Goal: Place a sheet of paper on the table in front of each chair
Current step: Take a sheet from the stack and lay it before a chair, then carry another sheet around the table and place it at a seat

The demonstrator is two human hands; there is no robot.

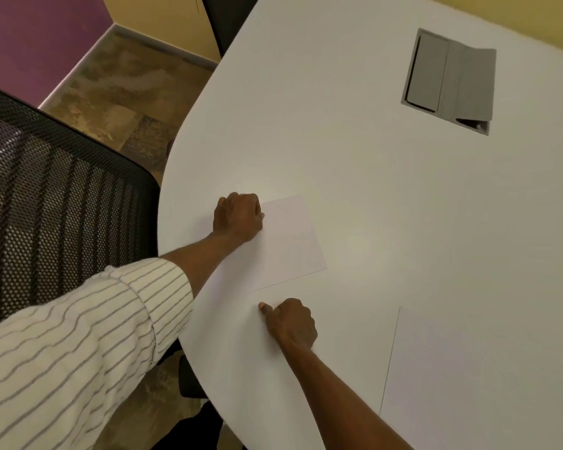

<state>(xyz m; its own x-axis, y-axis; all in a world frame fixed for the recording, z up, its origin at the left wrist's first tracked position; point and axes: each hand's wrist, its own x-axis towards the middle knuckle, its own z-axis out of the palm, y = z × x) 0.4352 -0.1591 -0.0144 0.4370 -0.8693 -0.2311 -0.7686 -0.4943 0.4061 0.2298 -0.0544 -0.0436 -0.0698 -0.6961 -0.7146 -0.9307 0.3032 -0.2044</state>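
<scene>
Our left hand [238, 217] is curled, fingers pressed together, knuckles up, resting on the near-left part of a white sheet of paper [290, 241]; whether the fingertips pinch its edge we cannot tell. Our right hand [291, 323] is also curled, thumb extended, pressing on the white table [355, 157] just below the sheet's lower corner, apparently not touching it.

The sheet lies flat near the table's curved edge, in front of the black mesh chair [56, 203]. A second sheet [468, 384] lies well apart at lower right. A grey cable hatch [449, 82] sits further in.

Judgement: step in hand is squaring this sheet to the chair. To do it well, slide with light flat pressure, keep it flat, set its near edge along the table rim facing the chair, then lift straight off.
</scene>
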